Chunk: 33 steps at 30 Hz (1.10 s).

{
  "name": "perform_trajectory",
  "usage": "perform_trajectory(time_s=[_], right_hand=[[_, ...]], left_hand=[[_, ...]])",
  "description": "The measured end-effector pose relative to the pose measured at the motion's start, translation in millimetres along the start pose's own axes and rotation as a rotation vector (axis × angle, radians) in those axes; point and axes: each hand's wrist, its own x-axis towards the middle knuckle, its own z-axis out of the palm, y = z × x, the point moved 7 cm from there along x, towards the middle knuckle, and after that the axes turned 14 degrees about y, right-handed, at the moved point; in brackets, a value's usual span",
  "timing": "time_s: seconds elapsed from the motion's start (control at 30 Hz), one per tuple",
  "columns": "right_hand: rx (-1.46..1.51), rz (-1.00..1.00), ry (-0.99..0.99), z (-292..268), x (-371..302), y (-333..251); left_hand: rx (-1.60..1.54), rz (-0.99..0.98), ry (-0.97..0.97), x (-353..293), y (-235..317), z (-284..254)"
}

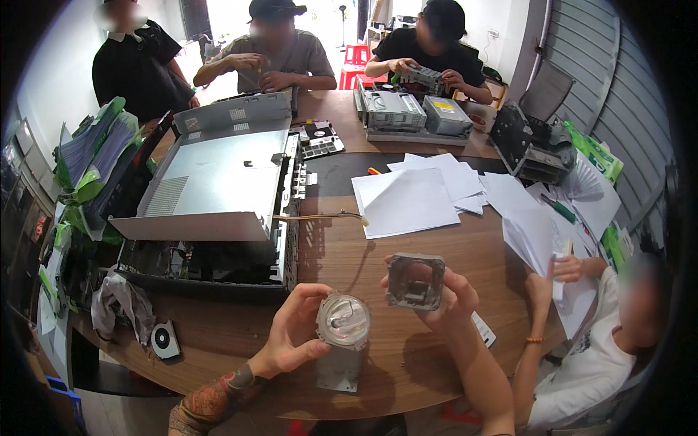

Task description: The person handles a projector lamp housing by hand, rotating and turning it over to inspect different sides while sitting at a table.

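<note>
My left hand (294, 338) grips a projector lamp (345, 321) by its rim, the round clear glass face turned up toward me. Under the lamp a flat grey metal piece (339, 370) shows; whether it is joined to the lamp or lies on the table I cannot tell. A square, hollow, grey lamp housing (416, 282) sits in my right hand (454, 294), its opening facing me and the fingers wrapped behind it. The two parts are apart, both above the front of the wooden table (334, 251).
A large opened metal equipment case (218, 182) fills the left, a cable (320, 216) sticking out. White papers (407, 200) lie ahead; a small fan (165, 339) is near left. Co-workers handle parts at the far side, beside a metal chassis (392, 109). Another person's hands (556, 276) are at right.
</note>
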Motion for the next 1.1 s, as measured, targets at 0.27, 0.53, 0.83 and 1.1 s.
perform_trajectory(time_s=[0.27, 0.53, 0.83, 1.1], right_hand=[[0.053, -0.004, 0.021, 2, 1, -6], [-0.083, -0.058, -0.028, -4, 0, -1], [-0.071, -0.076, -0.127, 7, -8, -7], [-0.137, -0.109, -0.113, 9, -6, -6]], left_hand=[[-0.013, -0.002, 0.005, 1, -2, -2], [0.027, 0.002, -0.018, -2, -3, 2], [-0.023, -0.108, -0.064, -5, 2, 10], [-0.052, -0.213, -0.06, -4, -3, 9]])
